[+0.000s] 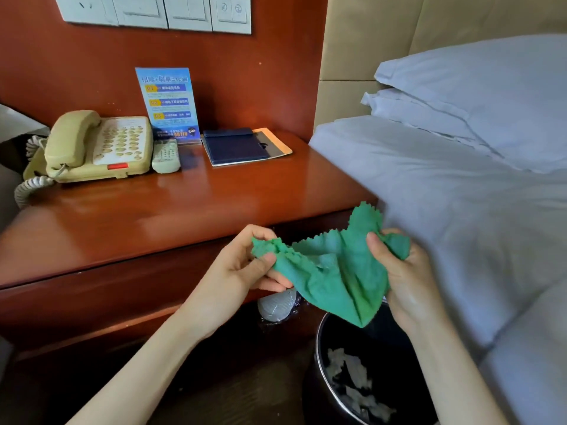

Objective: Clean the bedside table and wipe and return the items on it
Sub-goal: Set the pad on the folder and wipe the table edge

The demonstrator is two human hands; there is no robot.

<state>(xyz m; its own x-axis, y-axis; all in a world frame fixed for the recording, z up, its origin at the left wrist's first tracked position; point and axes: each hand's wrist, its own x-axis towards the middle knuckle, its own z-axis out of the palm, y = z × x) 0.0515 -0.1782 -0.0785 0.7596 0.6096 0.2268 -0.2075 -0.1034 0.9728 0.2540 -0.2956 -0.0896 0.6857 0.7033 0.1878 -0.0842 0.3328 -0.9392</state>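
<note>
Hands held a green cloth [331,277] stretched in front of the desk [184,204]: left hand [242,268] pinched one edge, right hand [399,271] gripped the other. Phone [95,145], remote [165,154], sign [168,102] and notepad [236,145] sat along the desk's back; a careless sweep could probably topple the sign

Bare tabletop [171,207] before telephone [98,145]
</note>
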